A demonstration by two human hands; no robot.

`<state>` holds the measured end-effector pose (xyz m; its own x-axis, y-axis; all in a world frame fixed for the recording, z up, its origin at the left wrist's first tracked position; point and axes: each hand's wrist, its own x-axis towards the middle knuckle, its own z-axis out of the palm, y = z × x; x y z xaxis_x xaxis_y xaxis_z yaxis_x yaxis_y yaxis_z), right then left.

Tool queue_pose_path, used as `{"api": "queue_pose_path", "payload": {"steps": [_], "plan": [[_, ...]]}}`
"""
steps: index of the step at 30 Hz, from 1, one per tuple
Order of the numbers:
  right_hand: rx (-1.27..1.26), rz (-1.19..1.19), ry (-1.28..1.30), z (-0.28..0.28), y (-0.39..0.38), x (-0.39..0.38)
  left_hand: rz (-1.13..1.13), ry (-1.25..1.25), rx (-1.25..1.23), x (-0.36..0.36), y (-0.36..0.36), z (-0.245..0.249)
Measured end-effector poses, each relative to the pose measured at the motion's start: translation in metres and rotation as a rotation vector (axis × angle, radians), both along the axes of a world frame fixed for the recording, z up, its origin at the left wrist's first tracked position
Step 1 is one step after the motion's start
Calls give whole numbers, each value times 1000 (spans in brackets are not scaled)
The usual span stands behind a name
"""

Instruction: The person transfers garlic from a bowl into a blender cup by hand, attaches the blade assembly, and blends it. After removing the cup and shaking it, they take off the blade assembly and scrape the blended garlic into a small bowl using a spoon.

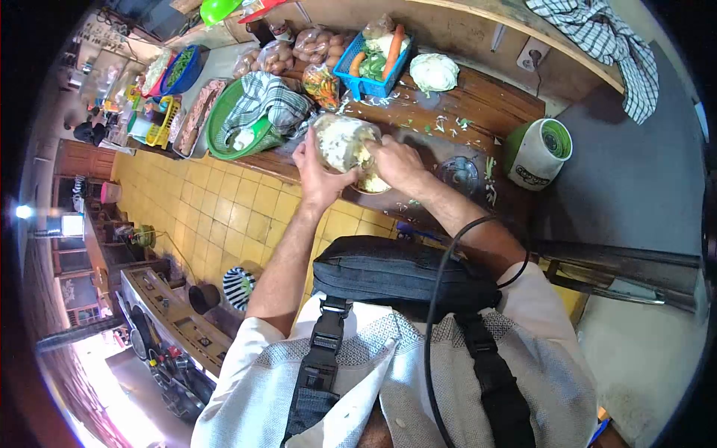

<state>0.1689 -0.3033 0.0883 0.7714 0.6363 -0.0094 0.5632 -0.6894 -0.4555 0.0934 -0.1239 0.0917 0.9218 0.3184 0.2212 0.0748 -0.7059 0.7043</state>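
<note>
My left hand [323,178] is wrapped around the left side of a clear bowl [323,125] that is tilted over the bench edge. Pale, shredded-looking food [340,145] fills much of it. At the bowl's right side is my right hand [396,160], with its fingers curled in at the food; what they grip is hidden. Below both hands sits a second bowl [357,191] with more pale yellowish food in it. To the right of my right hand, a clear glass-like dish [458,173] rests on the wooden bench.
Shredded scraps litter the wooden bench [485,101]. Behind are a blue basket [366,84] of vegetables, a cabbage [434,72] and bagged eggs [314,46]. A green basket [224,138] with a checked cloth [261,104] stands left, a green-and-white appliance [534,153] right.
</note>
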Motion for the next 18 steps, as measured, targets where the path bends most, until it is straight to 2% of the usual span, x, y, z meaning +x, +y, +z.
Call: {"api": "queue_pose_path", "payload": {"steps": [2, 6, 10, 13, 18], "plan": [[20, -19, 61, -18, -6, -4, -45, -53, 84, -4, -9, -5], [117, -3, 17, -52, -23, -14, -85, -78, 198, -5, -15, -17], [-42, -52, 126, -59, -41, -22, -124, -19, 305, -2, -10, -22], [37, -18, 0, -56, -53, -28, -112, -36, 290, -1, -9, -20], [128, -125, 37, -43, -41, -24, -77, -64, 257, -2, -17, -21]]}}
